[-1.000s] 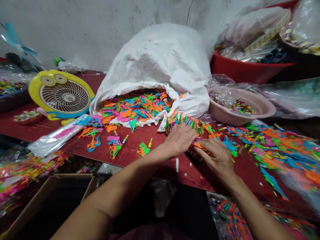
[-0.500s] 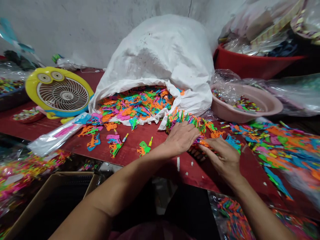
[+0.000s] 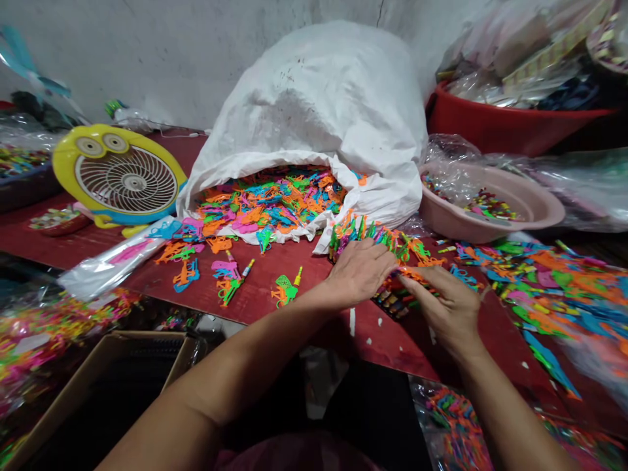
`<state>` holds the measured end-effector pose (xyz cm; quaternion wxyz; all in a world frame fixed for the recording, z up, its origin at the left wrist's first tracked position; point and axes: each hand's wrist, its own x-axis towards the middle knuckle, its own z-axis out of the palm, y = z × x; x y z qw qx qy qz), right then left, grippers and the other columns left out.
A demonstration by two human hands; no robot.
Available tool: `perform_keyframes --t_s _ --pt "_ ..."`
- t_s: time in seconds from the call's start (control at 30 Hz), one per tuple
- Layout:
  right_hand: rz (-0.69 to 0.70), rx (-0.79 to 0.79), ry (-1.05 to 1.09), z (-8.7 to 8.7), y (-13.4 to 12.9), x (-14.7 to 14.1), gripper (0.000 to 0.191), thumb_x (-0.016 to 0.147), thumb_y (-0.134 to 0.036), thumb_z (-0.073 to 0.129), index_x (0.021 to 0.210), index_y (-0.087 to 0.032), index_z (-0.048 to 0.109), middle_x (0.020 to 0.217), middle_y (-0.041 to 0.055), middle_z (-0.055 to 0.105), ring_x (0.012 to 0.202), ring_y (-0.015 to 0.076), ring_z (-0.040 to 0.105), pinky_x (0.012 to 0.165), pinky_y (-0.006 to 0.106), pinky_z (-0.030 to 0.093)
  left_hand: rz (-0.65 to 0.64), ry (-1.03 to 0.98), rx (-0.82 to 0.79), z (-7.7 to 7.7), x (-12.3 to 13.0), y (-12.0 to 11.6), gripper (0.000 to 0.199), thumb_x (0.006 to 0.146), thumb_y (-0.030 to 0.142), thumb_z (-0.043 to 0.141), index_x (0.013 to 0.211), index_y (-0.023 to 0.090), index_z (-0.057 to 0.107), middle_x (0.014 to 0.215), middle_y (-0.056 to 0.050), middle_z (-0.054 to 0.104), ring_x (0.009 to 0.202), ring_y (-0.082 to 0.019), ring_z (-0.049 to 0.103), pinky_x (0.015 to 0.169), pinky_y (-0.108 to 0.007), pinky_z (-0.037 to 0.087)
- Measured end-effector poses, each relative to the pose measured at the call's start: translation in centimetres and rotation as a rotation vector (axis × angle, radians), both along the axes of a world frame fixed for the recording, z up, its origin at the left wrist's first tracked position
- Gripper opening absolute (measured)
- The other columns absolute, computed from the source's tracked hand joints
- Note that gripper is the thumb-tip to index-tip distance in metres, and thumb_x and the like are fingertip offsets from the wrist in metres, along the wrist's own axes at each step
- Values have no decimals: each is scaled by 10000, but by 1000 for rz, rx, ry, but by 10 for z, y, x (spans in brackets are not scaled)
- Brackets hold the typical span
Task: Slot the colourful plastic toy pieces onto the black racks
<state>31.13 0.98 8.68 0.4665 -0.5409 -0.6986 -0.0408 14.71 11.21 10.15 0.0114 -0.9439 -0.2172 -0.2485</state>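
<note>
A tightly packed row of small plastic toys, green, orange, pink and blue, lies on the red table in front of me. Over its near left side, my left hand is closed with curled fingers. My right hand grips the right part of the row between thumb and fingers; its fingertips are partly hidden. Behind the row, a big white sack lies with its mouth toward me, and many loose plastic toys fill the opening. A green and yellow toy rests left of my left hand.
A yellow fan stands at the left beside clear plastic bags. To the right are a pink basin, a red tub and a spread of toys. An open cardboard box sits below the table's front edge.
My right hand has shifted slightly right and down along the row. My left hand stays over the row. The whole view has moved slightly.
</note>
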Motion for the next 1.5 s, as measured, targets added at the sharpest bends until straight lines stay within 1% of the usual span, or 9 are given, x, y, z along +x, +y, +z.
perform_keyframes --t_s 0.07,0.23,0.47,0.67,0.9,1.1,1.3,1.4,1.5 --pt "-8 0 9 2 1 -2 110 869 -208 673 971 -233 707 843 26 696 740 170 613 671 307 462 -6 3 -4 0 0 0 380 1042 343 273 981 202 622 1003 -46 646 975 -216 521 839 -352 403" --pt "19 -42 -215 9 -6 -9 105 877 -251 659 950 -221 729 780 39 692 689 174 603 639 313 448 -22 -22 0 -2 1 0 348 1035 330 304 948 218 621 977 -43 643 957 -219 522 833 -356 407" --pt "-40 -4 46 3 -3 -2 98 869 -223 672 956 -245 712 828 11 692 716 167 612 652 303 462 -26 -23 9 -4 1 1 332 1032 337 319 965 219 622 982 -39 640 963 -215 525 838 -353 408" --pt "27 -27 -255 11 -8 -11 100 870 -234 669 945 -205 729 766 36 681 681 169 594 626 305 433 -38 -32 2 -4 0 0 331 1030 326 320 956 219 624 969 -49 638 951 -218 524 823 -354 405" --pt "-64 -40 105 3 -5 -2 81 877 -275 666 931 -240 715 821 13 687 702 171 605 641 309 464 -35 -3 10 -4 2 1 331 1033 334 320 966 214 620 976 -43 644 955 -211 527 848 -347 399" --pt "8 -34 -239 11 -12 -15 101 881 -272 655 915 -218 734 727 35 672 653 160 581 611 303 431 -27 -12 9 -6 3 -1 317 1028 322 333 961 221 626 964 -42 642 947 -213 516 816 -354 386" --pt "-71 -56 66 0 -9 -6 87 895 -290 641 933 -242 703 823 16 683 718 169 604 658 306 461 -15 13 3 -7 4 -2 352 1035 335 301 972 209 623 977 -43 641 945 -210 514 831 -358 380" --pt "-63 -101 12 0 -6 -5 112 907 -313 621 950 -233 687 832 24 670 754 180 604 689 318 460 2 11 1 -5 3 -6 362 1037 332 287 964 203 618 979 -42 639 949 -211 511 826 -361 373" --pt "-40 -157 -92 7 -14 -4 214 896 -354 633 1074 -240 661 946 46 688 873 207 624 781 350 474 23 3 -2 -2 2 -10 374 1038 340 274 960 204 613 968 -44 632 965 -217 505 825 -362 365"
